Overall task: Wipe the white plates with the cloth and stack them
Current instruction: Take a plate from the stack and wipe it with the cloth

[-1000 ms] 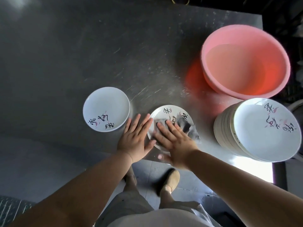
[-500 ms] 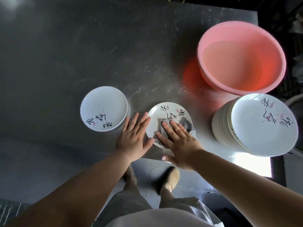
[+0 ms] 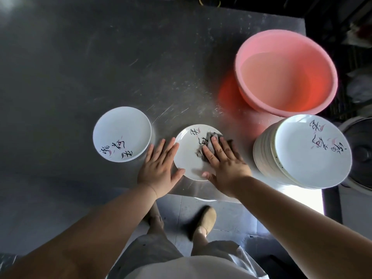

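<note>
A white plate point(image 3: 188, 156) with black writing lies near the front edge of the metal table. My right hand point(image 3: 225, 162) presses a dark grey cloth point(image 3: 210, 140) flat onto the plate's right half, fingers straight. Beside the plate's left rim, my left hand point(image 3: 160, 168) lies flat on the table, its thumb touching the plate's near edge. Another white plate point(image 3: 121, 133) sits alone to the left. A tall stack of white plates point(image 3: 306, 152) stands at the right.
A pink plastic basin point(image 3: 285, 71) holding water stands at the back right. The grey metal table point(image 3: 100, 57) stretches far back and left. A round dark lid or pot point(image 3: 360, 150) shows at the right edge. My legs and feet are below the table's front edge.
My right hand has slid the cloth across the plate, first to the left, now to the plate's right half. The left hand stays at the plate's left rim.
</note>
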Demonstrator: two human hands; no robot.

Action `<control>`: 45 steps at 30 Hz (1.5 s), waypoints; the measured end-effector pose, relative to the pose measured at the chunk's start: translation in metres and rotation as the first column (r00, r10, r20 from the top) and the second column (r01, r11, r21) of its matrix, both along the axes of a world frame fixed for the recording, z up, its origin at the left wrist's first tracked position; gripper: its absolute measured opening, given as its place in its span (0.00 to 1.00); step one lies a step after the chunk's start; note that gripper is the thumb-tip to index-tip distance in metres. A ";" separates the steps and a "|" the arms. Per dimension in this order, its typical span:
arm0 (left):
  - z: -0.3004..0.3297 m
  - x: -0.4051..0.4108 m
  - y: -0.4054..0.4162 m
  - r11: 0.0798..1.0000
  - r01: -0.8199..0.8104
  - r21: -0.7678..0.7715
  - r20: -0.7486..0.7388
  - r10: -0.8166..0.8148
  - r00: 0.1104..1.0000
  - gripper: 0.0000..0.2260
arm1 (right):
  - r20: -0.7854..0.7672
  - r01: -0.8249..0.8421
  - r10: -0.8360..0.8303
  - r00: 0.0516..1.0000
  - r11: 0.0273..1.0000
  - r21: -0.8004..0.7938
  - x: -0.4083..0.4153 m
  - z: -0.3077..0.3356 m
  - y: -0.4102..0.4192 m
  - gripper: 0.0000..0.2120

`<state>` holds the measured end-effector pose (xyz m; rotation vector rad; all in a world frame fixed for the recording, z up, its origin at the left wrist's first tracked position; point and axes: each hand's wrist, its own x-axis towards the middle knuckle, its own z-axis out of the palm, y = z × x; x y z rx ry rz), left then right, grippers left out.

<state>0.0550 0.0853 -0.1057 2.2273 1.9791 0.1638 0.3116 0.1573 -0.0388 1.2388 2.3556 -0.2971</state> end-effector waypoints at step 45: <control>0.003 0.002 -0.003 0.998 0.034 0.061 0.007 -0.035 0.999 0.40 | -0.202 0.171 -0.163 0.966 0.985 0.024 0.006 0.005 -0.043 0.43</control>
